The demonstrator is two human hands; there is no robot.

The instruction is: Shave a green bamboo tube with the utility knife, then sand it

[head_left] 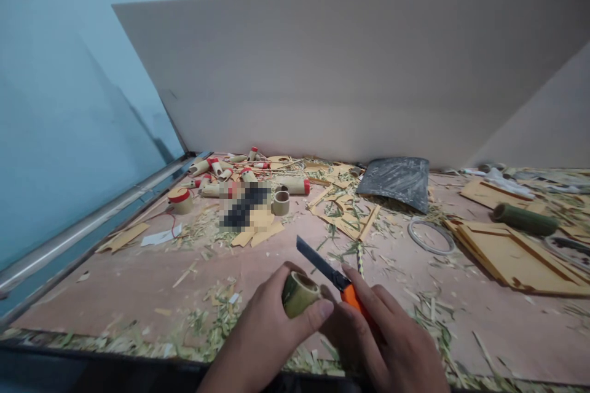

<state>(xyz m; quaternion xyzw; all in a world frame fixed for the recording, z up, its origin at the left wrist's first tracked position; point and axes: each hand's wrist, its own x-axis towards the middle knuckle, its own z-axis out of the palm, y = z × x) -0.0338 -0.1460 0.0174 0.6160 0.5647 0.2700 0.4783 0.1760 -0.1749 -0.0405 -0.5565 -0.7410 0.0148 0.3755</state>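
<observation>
Left hand (pixel 271 325) grips green bamboo (pixel 300 296); right (pixel 391 334) grasps an orange knife (pixel 353 296) near the tabletop's (pixel 138 295) front edge.

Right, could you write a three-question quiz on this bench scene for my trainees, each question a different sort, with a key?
1. Multiple choice: in the right hand, the knife has its blade: a) hidden; b) exposed; c) wrapped in cloth.
2. True or false: the green bamboo piece in the left hand has its visible open end facing down.
3. Fill in the blank: the caps on several bamboo tubes at the back left are ____ in colour.
Key: 1 b; 2 false; 3 red.
</observation>
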